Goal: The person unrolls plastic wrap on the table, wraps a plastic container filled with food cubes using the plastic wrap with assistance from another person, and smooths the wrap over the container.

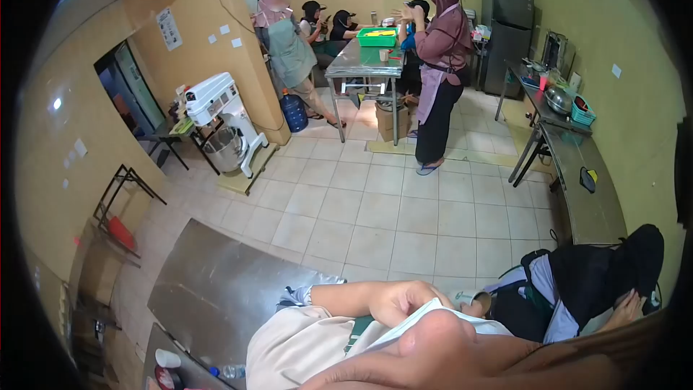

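At the bottom, a bare forearm comes in from the left and ends in my left hand (411,302), its fingers curled and partly hidden. My right hand (439,339) is close to the camera, bent at the knuckles, fingers out of sight. White cloth (393,333) lies between and beneath the two hands. I cannot make out what either hand grips. Beige cloth (303,339) with a dark green strip covers the lower left. Just beyond the hands, a cup-like object (481,302) shows in part.
A metal table (216,282) stands at left, with a bottle (234,371) below it. A person in black (577,282) bends over at right. A stand mixer (224,123), a standing person (440,50) and a table with a green basket (377,40) are farther off.
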Action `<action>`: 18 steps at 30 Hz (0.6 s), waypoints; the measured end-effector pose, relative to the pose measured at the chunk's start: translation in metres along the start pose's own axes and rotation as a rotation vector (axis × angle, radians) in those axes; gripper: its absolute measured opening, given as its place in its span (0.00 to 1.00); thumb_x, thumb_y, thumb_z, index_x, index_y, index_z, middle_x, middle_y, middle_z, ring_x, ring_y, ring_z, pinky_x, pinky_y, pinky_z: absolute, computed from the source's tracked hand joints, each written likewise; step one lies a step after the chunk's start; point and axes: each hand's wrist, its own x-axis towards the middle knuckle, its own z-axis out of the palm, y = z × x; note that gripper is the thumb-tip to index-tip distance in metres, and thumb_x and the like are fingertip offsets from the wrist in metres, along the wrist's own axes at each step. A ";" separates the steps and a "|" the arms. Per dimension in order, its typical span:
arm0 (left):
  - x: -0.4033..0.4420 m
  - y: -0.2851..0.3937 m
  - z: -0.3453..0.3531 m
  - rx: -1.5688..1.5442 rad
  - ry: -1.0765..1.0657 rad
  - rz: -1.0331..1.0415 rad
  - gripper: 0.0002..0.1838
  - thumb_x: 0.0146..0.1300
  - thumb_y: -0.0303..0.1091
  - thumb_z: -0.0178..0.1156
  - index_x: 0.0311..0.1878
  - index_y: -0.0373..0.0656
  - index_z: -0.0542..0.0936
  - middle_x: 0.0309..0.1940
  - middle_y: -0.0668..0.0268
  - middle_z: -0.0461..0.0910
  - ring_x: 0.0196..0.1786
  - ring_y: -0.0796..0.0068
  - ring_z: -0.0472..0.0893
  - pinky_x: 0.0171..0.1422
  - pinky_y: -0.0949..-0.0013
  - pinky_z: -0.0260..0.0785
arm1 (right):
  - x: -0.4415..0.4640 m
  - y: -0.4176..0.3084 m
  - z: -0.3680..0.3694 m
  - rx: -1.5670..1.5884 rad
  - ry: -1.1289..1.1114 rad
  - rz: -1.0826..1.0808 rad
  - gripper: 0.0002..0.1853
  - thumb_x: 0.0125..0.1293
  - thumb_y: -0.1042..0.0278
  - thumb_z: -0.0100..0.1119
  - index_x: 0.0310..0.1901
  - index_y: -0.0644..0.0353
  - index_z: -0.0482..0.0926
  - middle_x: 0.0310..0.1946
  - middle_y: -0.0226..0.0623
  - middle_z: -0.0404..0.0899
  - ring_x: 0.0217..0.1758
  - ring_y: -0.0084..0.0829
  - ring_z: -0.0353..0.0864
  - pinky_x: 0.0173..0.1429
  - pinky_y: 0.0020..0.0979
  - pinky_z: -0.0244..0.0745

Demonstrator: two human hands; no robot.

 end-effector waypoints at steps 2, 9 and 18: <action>0.001 -0.003 -0.003 0.077 -0.043 0.089 0.08 0.52 0.32 0.60 0.30 0.37 0.75 0.32 0.63 0.71 0.31 0.69 0.69 0.34 0.70 0.60 | 0.014 0.000 -0.008 0.032 -0.005 -0.026 0.19 0.41 0.56 0.60 0.35 0.59 0.78 0.37 0.44 0.76 0.47 0.42 0.71 0.53 0.48 0.53; 0.052 0.036 -0.144 0.285 -0.042 0.063 0.09 0.56 0.37 0.56 0.29 0.42 0.75 0.30 0.61 0.72 0.30 0.64 0.67 0.37 0.64 0.58 | 0.137 -0.118 0.014 0.009 0.007 -0.136 0.18 0.40 0.54 0.59 0.31 0.58 0.78 0.35 0.39 0.76 0.44 0.42 0.71 0.53 0.51 0.53; -0.008 0.055 -0.301 1.311 0.453 -0.507 0.25 0.54 0.46 0.55 0.50 0.40 0.69 0.47 0.58 0.71 0.49 0.59 0.71 0.52 0.63 0.61 | 0.222 -0.244 0.011 0.141 -0.162 -0.543 0.13 0.40 0.60 0.61 0.27 0.59 0.79 0.26 0.38 0.77 0.34 0.38 0.75 0.43 0.39 0.63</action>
